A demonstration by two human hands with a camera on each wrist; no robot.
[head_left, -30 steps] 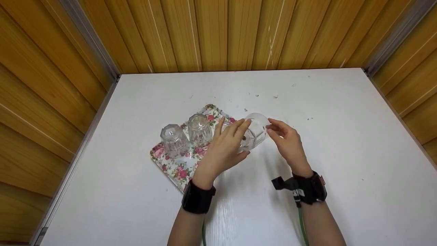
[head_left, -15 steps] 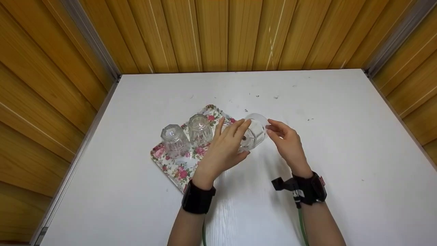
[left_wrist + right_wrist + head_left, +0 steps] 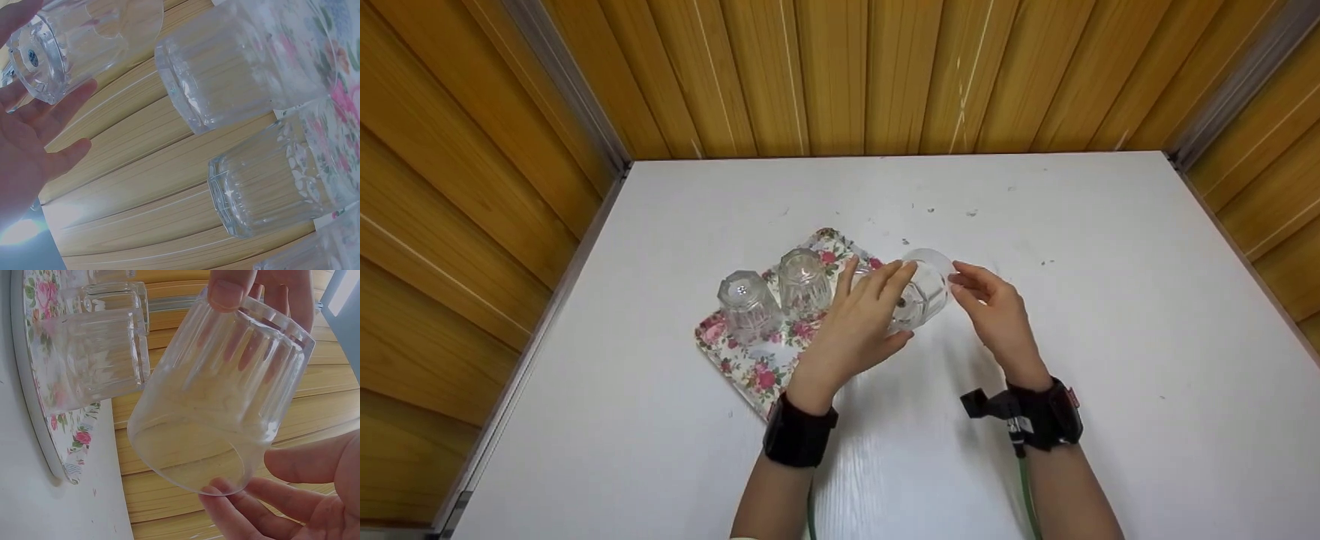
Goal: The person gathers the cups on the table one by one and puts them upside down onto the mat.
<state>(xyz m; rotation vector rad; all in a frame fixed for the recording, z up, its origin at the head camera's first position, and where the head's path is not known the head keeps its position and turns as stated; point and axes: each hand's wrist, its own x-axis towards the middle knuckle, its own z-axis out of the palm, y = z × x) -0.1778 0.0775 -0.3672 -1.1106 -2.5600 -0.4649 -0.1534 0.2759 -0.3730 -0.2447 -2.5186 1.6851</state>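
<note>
A clear drinking glass (image 3: 928, 292) with a faceted base is held tilted above the table, its base toward the left hand. My left hand (image 3: 851, 326) grips it near the base with thumb and fingers. At the rim, my right hand (image 3: 997, 315) pinches the glass (image 3: 197, 399) with thumb and fingertips, as the right wrist view shows. Left of the hands, a floral tray (image 3: 746, 375) bears more glasses turned upside down: a front left glass (image 3: 750, 311), another glass (image 3: 804, 286) behind it, and one mostly hidden by the left hand. The left wrist view shows an inverted glass (image 3: 230, 73) close by.
The white table (image 3: 1125, 315) carries a few small dark marks toward the back. Yellow wood-look panels (image 3: 840, 75) enclose its back and sides. Green cables (image 3: 1027, 487) run from the black wrist bands (image 3: 1042, 416) along the forearms.
</note>
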